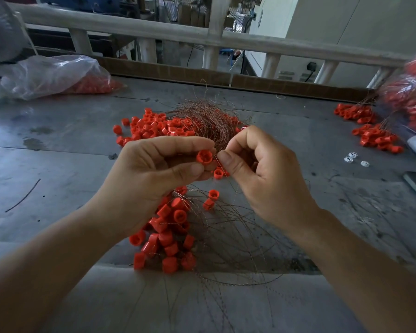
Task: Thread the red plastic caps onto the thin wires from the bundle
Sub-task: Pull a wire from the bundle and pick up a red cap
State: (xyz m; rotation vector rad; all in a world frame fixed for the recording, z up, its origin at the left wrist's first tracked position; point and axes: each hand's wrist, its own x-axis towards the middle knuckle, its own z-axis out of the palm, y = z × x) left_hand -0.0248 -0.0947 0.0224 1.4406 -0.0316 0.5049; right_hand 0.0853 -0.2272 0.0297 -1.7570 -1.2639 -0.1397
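Note:
My left hand (154, 167) pinches one red plastic cap (204, 156) between thumb and forefinger, open side facing me. Right beside it, my right hand (257, 169) pinches a thin coppery wire (217, 159) whose end sits at the cap's right edge. Behind the hands lies the wire bundle (202, 118), on a heap of loose red caps (151, 127). Below my hands lies a pile of caps with wires through them (168, 239), the wires (235, 239) fanning toward me.
A clear bag of red caps (58, 75) lies far left on the grey table (65, 138). More wired caps (375, 138) and a blurred bag of them (411, 97) sit at the right. Small white parts (356, 161) lie nearby. A rail runs along the back.

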